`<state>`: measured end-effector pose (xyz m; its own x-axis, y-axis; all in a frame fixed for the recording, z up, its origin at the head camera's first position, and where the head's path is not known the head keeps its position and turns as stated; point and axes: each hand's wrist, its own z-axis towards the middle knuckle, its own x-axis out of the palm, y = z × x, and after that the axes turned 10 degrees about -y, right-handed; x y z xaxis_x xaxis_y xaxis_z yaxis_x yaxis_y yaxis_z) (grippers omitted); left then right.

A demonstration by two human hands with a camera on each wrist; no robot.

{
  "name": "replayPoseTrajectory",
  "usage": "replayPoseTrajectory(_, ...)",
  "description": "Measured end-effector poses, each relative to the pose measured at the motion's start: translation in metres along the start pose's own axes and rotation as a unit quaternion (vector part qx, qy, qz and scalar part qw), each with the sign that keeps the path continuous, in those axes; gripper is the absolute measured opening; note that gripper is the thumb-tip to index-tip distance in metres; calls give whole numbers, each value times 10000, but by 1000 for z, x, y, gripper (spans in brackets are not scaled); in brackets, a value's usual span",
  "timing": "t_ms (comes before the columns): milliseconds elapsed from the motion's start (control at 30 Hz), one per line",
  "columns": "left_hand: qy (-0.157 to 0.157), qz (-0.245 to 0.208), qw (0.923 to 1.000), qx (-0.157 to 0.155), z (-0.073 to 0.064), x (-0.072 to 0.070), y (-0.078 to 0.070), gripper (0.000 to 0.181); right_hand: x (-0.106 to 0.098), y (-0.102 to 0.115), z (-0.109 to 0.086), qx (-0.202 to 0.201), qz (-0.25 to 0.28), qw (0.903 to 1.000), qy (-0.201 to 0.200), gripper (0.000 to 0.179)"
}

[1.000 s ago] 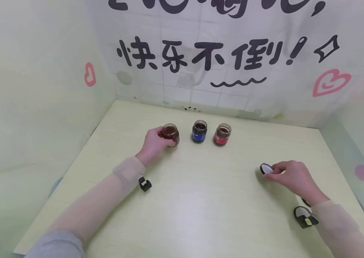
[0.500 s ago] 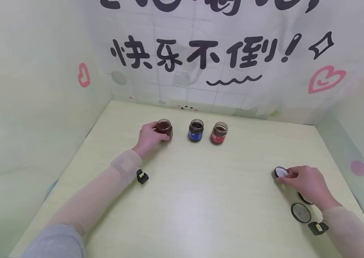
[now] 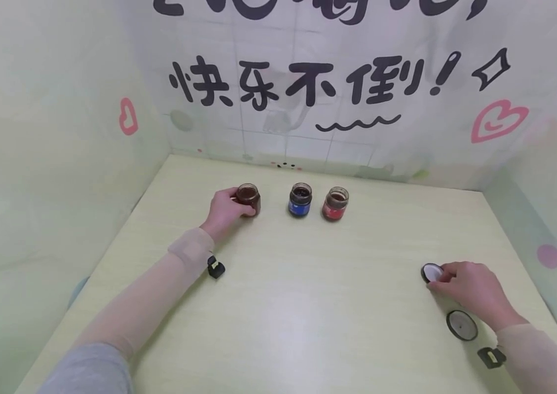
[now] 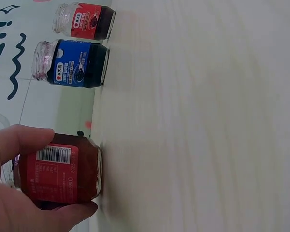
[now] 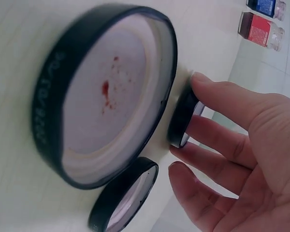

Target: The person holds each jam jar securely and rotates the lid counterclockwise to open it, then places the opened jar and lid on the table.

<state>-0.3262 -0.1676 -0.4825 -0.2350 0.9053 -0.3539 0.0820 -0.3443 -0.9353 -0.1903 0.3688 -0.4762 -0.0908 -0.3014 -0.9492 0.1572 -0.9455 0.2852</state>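
My left hand [image 3: 222,212] grips an uncapped glass jam jar [image 3: 250,196] near the back of the table. In the left wrist view its red label [image 4: 50,174] carries a barcode, and thumb and fingers curl round its sides. At the right, my right hand [image 3: 477,290] pinches a black-rimmed jar lid [image 3: 431,273], its white inside facing up, close over the tabletop. The right wrist view has the thumb on one edge of this lid [image 5: 181,121] and fingers at the other. Closer to that camera lies a lid [image 5: 106,92] with red specks inside, and another lid [image 5: 123,195] beside it.
Two uncapped jars, one with a blue label [image 3: 300,208] and one with a red label [image 3: 334,210], stand right of the held jar. A loose lid [image 3: 462,325] lies below my right hand. Printed cloth walls [image 3: 278,128] border the table [image 3: 298,284].
The held jar has shifted slightly left with my left hand. My right hand has carried its lid rightward and lower, nearer the loose lids. The head view has also shifted slightly.
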Motion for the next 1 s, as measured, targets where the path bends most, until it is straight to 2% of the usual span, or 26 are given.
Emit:
replayPoseTrajectory(100, 124, 45, 9999, -28, 2, 0, 1, 68, -1, -1, -3, -116, -68, 9999, 47, 20)
replayPoseTrajectory(300, 309, 221, 9993, 68, 4, -3, 1, 65, -1, 0, -6, -307, -126, 9994, -85, 63)
replayPoseTrajectory(333, 337, 246, 9991, 91, 4, -3, 1, 64, -2, 1, -6, -330, -150, 9993, -97, 65)
replayPoseTrajectory(733, 488, 264, 9985, 15, 3, -8, 5, 66, 0, 3, -6, -355, -218, 9991, -69, 62)
replayPoseTrajectory(867, 502, 153, 9985, 134, 1, -9, 7, 66, 0, 4, -4, -398, -193, 9990, -53, 59)
replayPoseTrajectory(1000, 645, 68, 9975, 271, 0, -12, 8, 68, -3, 5, -2, -388, -132, 9991, 104, 61)
